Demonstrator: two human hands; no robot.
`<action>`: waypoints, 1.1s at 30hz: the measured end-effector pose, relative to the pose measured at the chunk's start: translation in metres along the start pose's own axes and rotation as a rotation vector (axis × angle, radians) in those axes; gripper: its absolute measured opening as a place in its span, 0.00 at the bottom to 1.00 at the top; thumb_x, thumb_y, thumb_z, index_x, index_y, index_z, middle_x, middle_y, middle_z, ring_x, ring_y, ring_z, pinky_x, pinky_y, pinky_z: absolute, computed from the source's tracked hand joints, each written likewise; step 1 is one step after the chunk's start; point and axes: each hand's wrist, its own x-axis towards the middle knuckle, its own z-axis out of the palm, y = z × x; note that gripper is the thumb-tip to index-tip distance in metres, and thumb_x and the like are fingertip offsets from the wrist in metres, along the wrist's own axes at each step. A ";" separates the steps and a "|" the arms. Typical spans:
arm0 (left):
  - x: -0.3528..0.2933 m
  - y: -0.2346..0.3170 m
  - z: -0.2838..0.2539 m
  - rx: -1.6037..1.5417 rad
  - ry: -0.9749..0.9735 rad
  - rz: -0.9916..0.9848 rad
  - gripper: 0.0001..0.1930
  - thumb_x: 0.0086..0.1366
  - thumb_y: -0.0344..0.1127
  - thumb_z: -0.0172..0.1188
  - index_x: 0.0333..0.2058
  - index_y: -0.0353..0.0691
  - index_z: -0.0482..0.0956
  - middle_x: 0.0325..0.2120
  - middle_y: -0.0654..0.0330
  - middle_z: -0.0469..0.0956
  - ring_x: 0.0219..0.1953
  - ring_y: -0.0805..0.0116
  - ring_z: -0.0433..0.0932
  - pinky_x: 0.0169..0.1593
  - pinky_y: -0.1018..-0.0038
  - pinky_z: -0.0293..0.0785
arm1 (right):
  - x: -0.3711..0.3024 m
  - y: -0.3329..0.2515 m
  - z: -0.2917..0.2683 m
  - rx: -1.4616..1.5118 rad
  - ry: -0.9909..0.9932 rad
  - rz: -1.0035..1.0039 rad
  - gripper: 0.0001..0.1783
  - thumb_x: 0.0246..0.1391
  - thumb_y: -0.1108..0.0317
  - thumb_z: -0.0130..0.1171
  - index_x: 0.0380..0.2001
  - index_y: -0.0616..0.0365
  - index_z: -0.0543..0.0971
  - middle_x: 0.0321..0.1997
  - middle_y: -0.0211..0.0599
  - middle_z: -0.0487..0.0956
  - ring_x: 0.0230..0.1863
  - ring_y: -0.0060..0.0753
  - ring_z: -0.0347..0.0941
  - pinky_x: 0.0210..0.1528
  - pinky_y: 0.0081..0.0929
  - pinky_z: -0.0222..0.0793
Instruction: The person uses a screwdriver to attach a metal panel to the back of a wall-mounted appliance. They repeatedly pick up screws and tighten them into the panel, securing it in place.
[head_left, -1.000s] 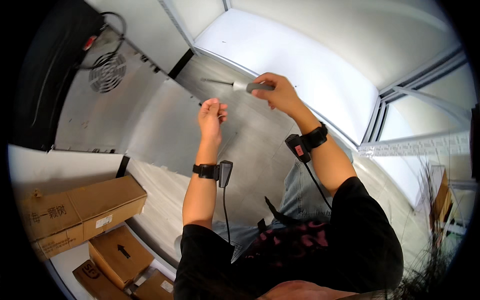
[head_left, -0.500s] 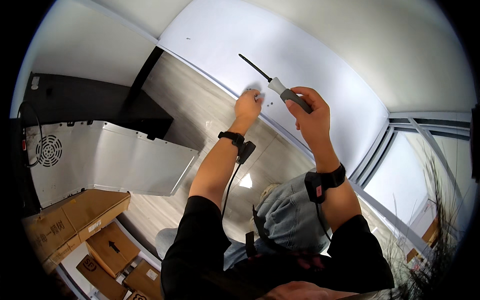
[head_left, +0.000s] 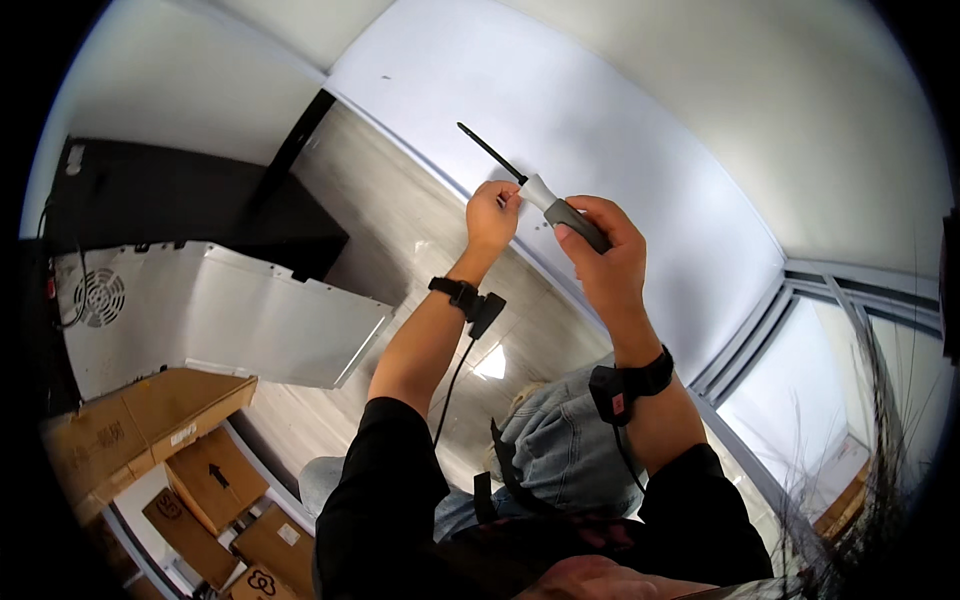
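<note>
A screwdriver (head_left: 577, 225) with a grey and white handle and a long black shaft lies in the grip of my right hand (head_left: 612, 262). Its tip points up and to the left, over the white tabletop (head_left: 640, 130). My left hand (head_left: 490, 218) is at the near edge of that tabletop, beside the screwdriver's white collar. Its fingers are curled into a pinch, with a small dark bit at the fingertips that is too small to name. Just right of these fingers, a few tiny dark pieces (head_left: 542, 226) like screws lie on the white surface.
To the left stands a black cabinet (head_left: 180, 200) beside a bent silver metal panel (head_left: 250, 320) with a round vent. Several cardboard boxes (head_left: 215, 480) are at the lower left. A metal-framed partition (head_left: 790, 320) rises at the right. My knee in jeans (head_left: 560, 450) is below the table edge.
My left hand has lifted slightly off the tabletop with its fingers drawn together. My right hand has brought the screwdriver left and a little down, closer to the left hand.
</note>
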 end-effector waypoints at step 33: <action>-0.286 -0.143 -0.413 -1.495 0.573 -0.140 0.05 0.67 0.31 0.49 0.33 0.38 0.72 0.33 0.59 0.75 0.35 0.71 0.76 0.42 0.77 0.78 | -0.168 -0.023 0.305 -0.207 -0.961 -0.114 0.13 0.45 0.74 0.62 0.38 0.63 0.79 0.27 0.30 0.78 0.25 0.18 0.70 0.27 0.16 0.64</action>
